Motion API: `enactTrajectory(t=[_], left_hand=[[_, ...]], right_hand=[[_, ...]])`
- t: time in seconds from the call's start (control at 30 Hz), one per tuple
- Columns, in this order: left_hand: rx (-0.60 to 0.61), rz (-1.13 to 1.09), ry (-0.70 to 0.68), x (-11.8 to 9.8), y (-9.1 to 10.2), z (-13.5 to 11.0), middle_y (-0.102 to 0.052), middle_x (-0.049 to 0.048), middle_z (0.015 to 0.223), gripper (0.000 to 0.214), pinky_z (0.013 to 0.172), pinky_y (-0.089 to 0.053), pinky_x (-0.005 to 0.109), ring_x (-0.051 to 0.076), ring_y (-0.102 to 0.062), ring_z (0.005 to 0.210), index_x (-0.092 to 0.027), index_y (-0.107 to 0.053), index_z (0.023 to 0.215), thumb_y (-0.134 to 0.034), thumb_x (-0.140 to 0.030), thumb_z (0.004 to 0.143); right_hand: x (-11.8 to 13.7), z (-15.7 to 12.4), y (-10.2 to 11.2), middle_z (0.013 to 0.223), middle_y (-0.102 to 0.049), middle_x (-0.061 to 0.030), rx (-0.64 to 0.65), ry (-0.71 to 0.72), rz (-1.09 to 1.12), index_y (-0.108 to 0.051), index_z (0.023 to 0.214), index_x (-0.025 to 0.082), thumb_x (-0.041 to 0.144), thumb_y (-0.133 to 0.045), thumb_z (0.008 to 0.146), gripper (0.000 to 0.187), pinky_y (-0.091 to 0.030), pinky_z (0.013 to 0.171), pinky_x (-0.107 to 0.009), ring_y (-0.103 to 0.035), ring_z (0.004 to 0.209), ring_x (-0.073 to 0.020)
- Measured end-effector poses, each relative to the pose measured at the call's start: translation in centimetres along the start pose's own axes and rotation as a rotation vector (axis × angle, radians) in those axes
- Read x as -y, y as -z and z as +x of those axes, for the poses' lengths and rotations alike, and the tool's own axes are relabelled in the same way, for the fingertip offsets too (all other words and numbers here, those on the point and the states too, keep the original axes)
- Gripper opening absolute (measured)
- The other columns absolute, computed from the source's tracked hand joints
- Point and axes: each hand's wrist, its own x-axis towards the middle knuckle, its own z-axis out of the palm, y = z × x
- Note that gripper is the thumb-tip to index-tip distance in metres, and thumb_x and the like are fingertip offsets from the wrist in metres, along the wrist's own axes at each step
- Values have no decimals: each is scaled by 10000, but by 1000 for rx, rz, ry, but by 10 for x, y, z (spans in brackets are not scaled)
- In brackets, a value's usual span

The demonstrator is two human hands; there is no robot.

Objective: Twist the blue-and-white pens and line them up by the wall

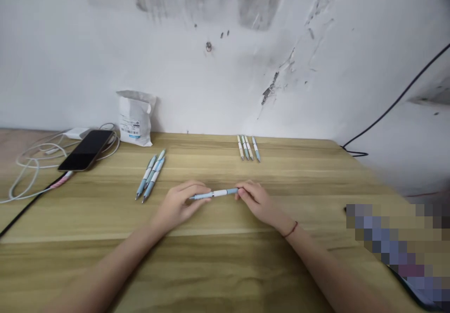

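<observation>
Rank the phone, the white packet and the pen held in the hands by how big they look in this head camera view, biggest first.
1. Phone and white packet: they look too alike to rank.
2. Blue-and-white pen: it looks smallest, though it sits nearer the camera, so its true size is unsure.

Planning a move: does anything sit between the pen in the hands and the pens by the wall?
Nothing visible: only the wooden tabletop lies between the pen in the left hand and right hand and those pens.

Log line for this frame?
left hand: holding one end of blue-white pen | right hand: holding other end | nearby: loose pens on wooden desk
</observation>
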Motion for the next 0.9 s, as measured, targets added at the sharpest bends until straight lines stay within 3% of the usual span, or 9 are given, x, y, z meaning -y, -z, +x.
enactTrajectory(t=[0.17, 0.27, 0.4, 0.53, 0.6, 0.7, 0.9], left_hand=[[57, 100, -2, 0, 4, 0, -634, 33, 833, 148, 690, -453, 231, 129, -584, 764, -200, -635, 909, -544, -296, 842], [170, 154, 101, 1, 7, 2, -619, 1, 720, 202, 623, -410, 212, 117, -556, 667, -201, -639, 842, -510, -355, 852], [268, 78, 259, 3, 6, 4, -633, -11, 717, 301, 578, -383, 202, 115, -548, 620, -198, -637, 824, -432, -413, 877], [238, 55, 260, 4, 3, 5, -654, 5, 835, 292, 665, -409, 226, 142, -578, 729, -205, -621, 904, -413, -409, 888], [223, 71, 229, 4, 1, 5, -654, 15, 877, 278, 713, -414, 243, 153, -581, 781, -206, -610, 926, -408, -394, 894], [212, 123, 195, 5, -1, 5, -649, 26, 895, 265, 755, -415, 264, 163, -579, 819, -207, -599, 944, -395, -370, 904], [189, 244, 113, 9, -3, 2, -646, 33, 915, 225, 777, -423, 282, 165, -576, 856, -208, -597, 950, -412, -330, 907]], right_hand=[[-9, 1, -1, 770, -625, -29, -15, 77, -101, -596, 824, 209, 226, -412, 911, 204, -405, 752, -338, -541, 782, -181], [-14, 0, -1, 799, -641, -37, -99, 165, -187, -607, 857, 209, 169, -433, 890, 181, -390, 758, -348, -543, 786, -185], [-15, 0, 0, 798, -660, -34, -197, 254, -258, -616, 892, 212, 163, -469, 879, 155, -385, 765, -350, -545, 784, -182], [-10, -1, 1, 859, -656, -40, -224, 167, -208, -604, 946, 218, 297, -534, 866, 133, -395, 788, -348, -561, 826, -188], [-8, -1, -1, 809, -639, -43, -187, 106, -181, -609, 862, 210, 340, -479, 891, 186, -399, 769, -346, -559, 798, -190], [-4, -2, -4, 691, -603, -30, -156, 62, -98, -578, 697, 202, 332, -370, 933, 341, -400, 745, -333, -550, 731, -175], [0, -3, -6, 693, -604, -17, -154, -51, 48, -546, 705, 197, 330, -361, 931, 321, -419, 667, -290, -557, 674, -156]])
